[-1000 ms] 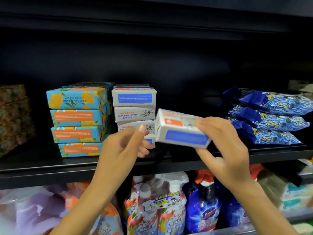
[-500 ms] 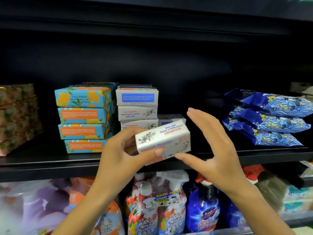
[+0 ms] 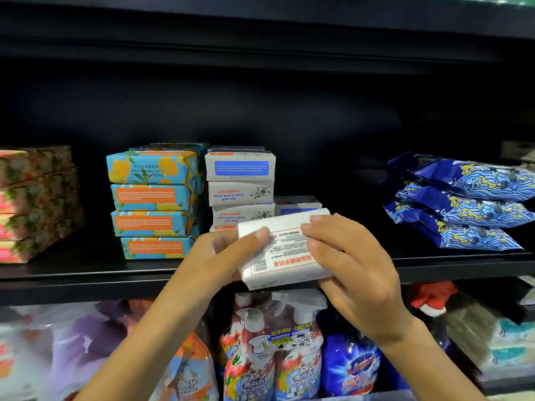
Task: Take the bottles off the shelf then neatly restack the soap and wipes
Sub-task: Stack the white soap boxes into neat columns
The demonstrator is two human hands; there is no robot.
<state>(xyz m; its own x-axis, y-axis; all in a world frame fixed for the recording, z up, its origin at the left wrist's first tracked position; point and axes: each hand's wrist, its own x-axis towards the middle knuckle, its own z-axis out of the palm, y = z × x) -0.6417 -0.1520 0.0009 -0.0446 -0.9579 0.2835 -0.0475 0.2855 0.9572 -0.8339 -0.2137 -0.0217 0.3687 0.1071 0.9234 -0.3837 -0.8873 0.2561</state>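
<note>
- Two hands share one white paper-wrapped soap box (image 3: 285, 250), held in the air just in front of the black shelf (image 3: 86, 273). The left hand (image 3: 223, 256) pinches its left end with the thumb on top. The right hand (image 3: 356, 273) wraps its right end, fingers (image 3: 318, 227) curled over the upper edge.
- Its printed label panel faces up and toward the camera at a tilt, so the two-handed hold looks meant for turning the box flat like its neighbours.
- Directly behind it stands a stack of grey-white soap boxes (image 3: 240, 180). Just beside that, on the right, is a shorter pile of the same kind (image 3: 298, 204), its top showing above the held box. That low pile is probably where this one goes, which would explain the height it is held at.
- Blue-and-yellow wrapped soap boxes (image 3: 153, 198) stand four high against the grey-white stack's left side, with their fronts fairly even. They seem already sorted.
- Three dark blue wave-printed wipes packs (image 3: 469, 204) lie piled well apart to the right, somewhat splayed, and probably await straightening.
- Several spray bottles (image 3: 272, 342) stand on the lower shelf under the hands, and none shows among the soap, so the bottle step looks done.
</note>
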